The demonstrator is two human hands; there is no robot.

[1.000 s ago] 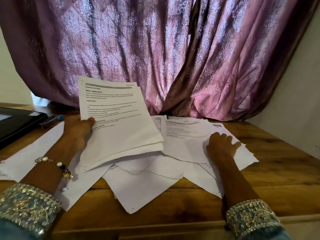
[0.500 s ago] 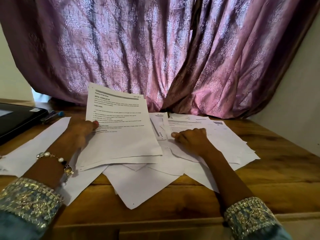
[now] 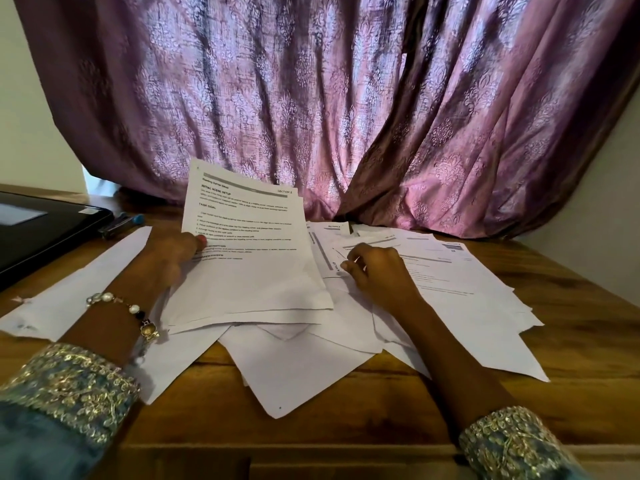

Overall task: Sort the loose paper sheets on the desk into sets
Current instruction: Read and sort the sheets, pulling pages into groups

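Centre of frame: right hand (image 3: 377,271) shifted leftward off flat sheets, fingers now pinching sheet edge (image 3: 337,265) on loose pile (image 3: 450,289) across surface (image 3: 571,358). Left hand (image 3: 173,258) still grips gathered set (image 3: 249,251), propped centre-left. Next sheet likely joining set.

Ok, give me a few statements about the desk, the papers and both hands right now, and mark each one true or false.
1. The left hand holds a stack of printed sheets tilted up off the desk. True.
2. The right hand is lifted clear of the papers. False: it rests on the loose sheets spread across the wooden desk, its fingers curled at a sheet's edge.
3. A closed black laptop lies at the desk's far left. True.
4. A green curtain hangs behind the desk. False: the curtain is purple-pink and patterned.
5. The beaded bracelet is on the right wrist. False: it is on the left wrist.
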